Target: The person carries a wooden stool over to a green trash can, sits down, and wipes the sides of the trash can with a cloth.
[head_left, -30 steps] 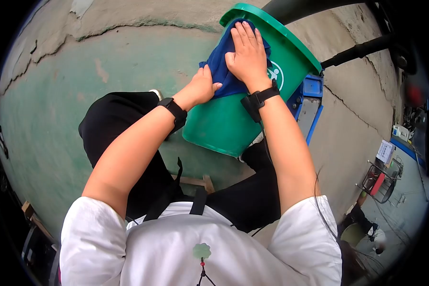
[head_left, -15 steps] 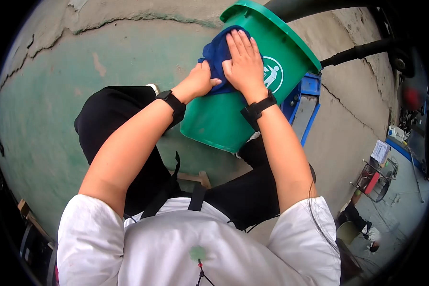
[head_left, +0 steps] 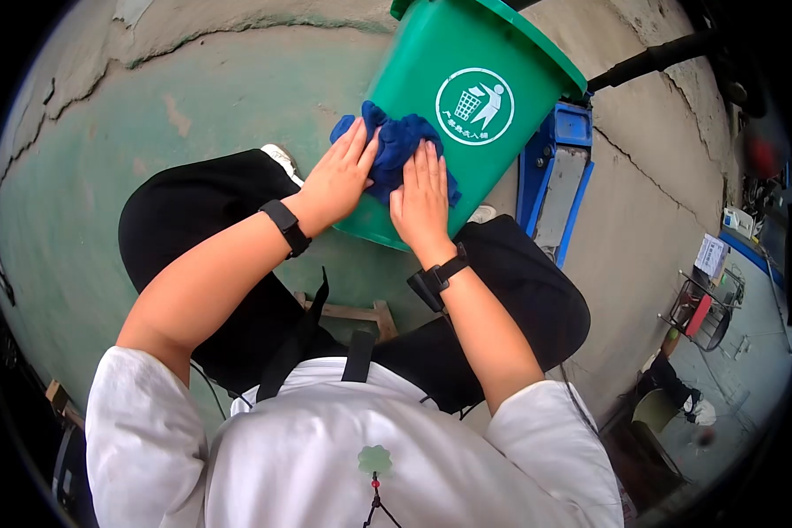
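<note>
"Blue cloth — moved?"

"Down the green bin, from near the rim onto its lower side. White emblem now uncovered; contact looks nearer the base."

"Grip?"

"Left hand, right hand — fingers outstretched, pressing bunched cloth, not clenched."

"Surroundings?"

"Bin before the knees; worn green floor, blue metal frame beside it."

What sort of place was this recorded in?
Probably a workshop or garage: the cracked concrete floor has worn green colouring, and blue-and-grey metal equipment resembling a floor jack stands beside the green plastic bin. The exact trade is unclear.
</note>
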Demonstrator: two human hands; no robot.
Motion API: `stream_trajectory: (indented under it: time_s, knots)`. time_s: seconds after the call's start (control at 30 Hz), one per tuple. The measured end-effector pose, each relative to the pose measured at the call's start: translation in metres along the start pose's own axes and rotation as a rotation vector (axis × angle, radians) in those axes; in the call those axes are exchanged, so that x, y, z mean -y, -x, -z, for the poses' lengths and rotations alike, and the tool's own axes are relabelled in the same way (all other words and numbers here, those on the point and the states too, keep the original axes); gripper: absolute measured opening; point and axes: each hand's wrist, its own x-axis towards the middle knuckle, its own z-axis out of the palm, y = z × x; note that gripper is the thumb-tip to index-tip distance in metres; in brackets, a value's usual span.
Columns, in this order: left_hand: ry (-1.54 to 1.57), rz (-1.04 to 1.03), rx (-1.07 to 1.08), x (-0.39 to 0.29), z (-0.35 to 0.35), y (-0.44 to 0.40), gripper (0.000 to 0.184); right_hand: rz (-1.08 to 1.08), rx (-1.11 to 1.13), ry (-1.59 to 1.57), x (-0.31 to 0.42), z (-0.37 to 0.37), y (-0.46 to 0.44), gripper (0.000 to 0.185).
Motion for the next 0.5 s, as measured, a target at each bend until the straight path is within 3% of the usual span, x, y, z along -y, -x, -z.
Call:
stream_trajectory:
  time_s: [0.07, 0.27, 0.5]
  knots:
    - [0.07, -0.02, -0.001, 0.0, -0.01, 0.008, 0.078, 0.009, 0.028, 0.021, -0.011, -0.003, 0.011, 0.06]
    - [-0.218, 0.048, -0.024, -0.016, -0.025, -0.004, 0.074, 0.104, 0.025, 0.083, -0.019, -0.008, 0.005, 0.058]
    - [-0.255, 0.082, -0.087, -0.016, -0.041, -0.005, 0.073, 0.095, 0.002, 0.142, -0.021, -0.017, 0.009, 0.061]
